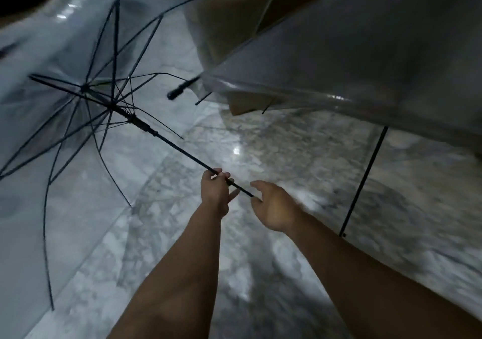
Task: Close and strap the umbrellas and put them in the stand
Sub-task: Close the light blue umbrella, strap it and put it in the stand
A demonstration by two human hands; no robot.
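Clear plastic umbrella with black ribs and a thin black shaft [180,150], fully open, canopy lying at left over the grey marble floor [273,135]. Left hand [216,187]: fingers clenched around the shaft's near end. Right hand [273,205]: fingers released, loosely spread, just beside the shaft tip (contact unclear). Second open clear plastic umbrella [365,59] at right, its black shaft slanting down to the floor.

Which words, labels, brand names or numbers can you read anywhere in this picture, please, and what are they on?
None: no readable text on the open clear-plastic umbrella with black ribs, the second clear open umbrella, the marble floor or the hands.
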